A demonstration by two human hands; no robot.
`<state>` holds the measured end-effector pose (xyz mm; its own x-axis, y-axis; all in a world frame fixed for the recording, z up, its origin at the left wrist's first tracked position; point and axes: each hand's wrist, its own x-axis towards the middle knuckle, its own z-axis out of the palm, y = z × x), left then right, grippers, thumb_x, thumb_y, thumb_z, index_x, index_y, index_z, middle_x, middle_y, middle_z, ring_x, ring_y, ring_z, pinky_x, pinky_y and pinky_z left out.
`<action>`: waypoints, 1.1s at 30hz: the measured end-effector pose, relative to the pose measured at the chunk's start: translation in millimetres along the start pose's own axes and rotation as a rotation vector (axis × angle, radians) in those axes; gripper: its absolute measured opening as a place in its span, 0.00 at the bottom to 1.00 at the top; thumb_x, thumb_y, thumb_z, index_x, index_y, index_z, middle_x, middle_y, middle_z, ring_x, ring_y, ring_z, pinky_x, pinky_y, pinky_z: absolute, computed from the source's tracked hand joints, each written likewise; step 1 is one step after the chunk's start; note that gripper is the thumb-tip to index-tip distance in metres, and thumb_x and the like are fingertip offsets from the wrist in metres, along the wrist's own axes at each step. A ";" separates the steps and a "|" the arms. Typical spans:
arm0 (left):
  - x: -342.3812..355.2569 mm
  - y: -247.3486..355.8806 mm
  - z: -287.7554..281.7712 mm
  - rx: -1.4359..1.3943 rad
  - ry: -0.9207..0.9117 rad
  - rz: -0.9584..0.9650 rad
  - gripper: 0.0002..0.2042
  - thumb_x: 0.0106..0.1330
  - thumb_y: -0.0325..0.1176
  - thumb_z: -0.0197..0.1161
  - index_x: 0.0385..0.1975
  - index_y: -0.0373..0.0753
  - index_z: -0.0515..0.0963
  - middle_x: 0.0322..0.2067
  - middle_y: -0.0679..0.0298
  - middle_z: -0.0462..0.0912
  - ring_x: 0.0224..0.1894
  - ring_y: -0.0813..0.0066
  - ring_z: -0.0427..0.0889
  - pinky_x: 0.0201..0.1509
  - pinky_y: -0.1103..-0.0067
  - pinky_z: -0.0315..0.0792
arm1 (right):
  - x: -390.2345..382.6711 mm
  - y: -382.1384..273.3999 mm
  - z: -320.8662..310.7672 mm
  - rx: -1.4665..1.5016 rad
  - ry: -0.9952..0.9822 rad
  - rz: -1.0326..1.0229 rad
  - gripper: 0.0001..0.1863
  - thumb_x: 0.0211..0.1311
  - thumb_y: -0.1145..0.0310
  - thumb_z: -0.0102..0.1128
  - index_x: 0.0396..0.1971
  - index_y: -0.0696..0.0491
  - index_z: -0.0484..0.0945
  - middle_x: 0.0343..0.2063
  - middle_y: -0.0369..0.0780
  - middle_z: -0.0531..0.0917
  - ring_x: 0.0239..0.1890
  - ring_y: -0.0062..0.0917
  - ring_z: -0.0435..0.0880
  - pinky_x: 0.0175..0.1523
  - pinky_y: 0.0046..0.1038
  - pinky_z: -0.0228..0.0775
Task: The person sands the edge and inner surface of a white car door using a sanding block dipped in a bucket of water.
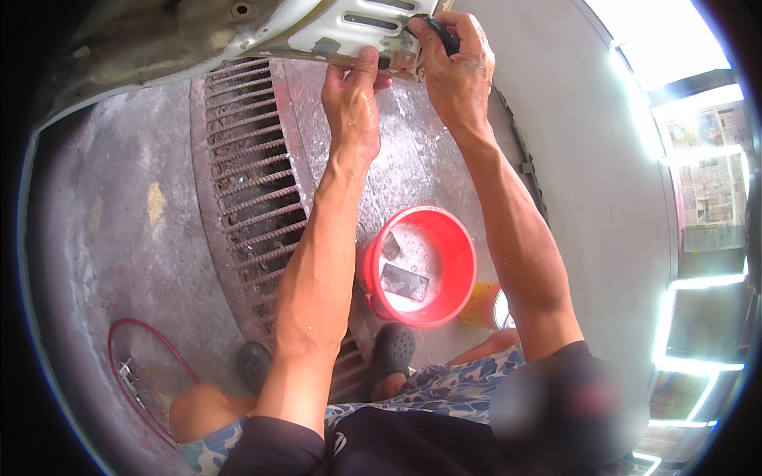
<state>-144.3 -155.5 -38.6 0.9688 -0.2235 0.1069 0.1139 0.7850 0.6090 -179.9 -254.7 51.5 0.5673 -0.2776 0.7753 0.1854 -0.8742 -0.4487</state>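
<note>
Fingers [470, 36] at panel [337, 32], bucket [454, 258] and grate [255, 168] below

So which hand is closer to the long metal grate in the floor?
Left. The left hand is just right of the far end of the grate, at the white panel; the right hand is farther right, holding a black object.

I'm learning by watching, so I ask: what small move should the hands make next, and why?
Probably a short, light stroke of the black object along the white panel: the right hand holds it at the panel's edge, where grey patches show, and the left hand is at that edge too.
</note>
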 end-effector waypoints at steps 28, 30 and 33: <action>-3.5 5.9 -5.4 0.046 -0.037 -0.061 0.18 0.72 0.44 0.69 0.52 0.39 0.77 0.41 0.67 0.84 0.38 0.78 0.83 0.45 0.76 0.78 | -52.5 3.3 35.5 0.173 0.347 0.347 0.12 0.72 0.65 0.65 0.36 0.59 0.77 0.31 0.42 0.79 0.32 0.28 0.79 0.41 0.33 0.72; -4.1 14.2 -3.8 0.008 -0.036 -0.063 0.17 0.72 0.43 0.69 0.52 0.40 0.78 0.41 0.67 0.84 0.37 0.78 0.83 0.45 0.76 0.77 | -53.1 -3.9 38.0 0.162 0.333 0.342 0.13 0.73 0.64 0.65 0.36 0.59 0.77 0.32 0.42 0.79 0.33 0.28 0.78 0.41 0.33 0.72; -3.7 10.2 -5.2 0.018 -0.054 -0.088 0.16 0.72 0.43 0.69 0.51 0.40 0.79 0.40 0.67 0.84 0.37 0.78 0.83 0.44 0.77 0.78 | -16.5 -4.9 33.1 0.115 0.379 0.269 0.12 0.74 0.64 0.64 0.37 0.59 0.77 0.32 0.42 0.78 0.34 0.27 0.79 0.42 0.31 0.73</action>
<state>-145.5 -143.7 -36.9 0.9419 -0.3223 0.0945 0.1935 0.7507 0.6317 -163.7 -232.7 26.2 0.2787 -0.6322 0.7230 0.1716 -0.7079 -0.6852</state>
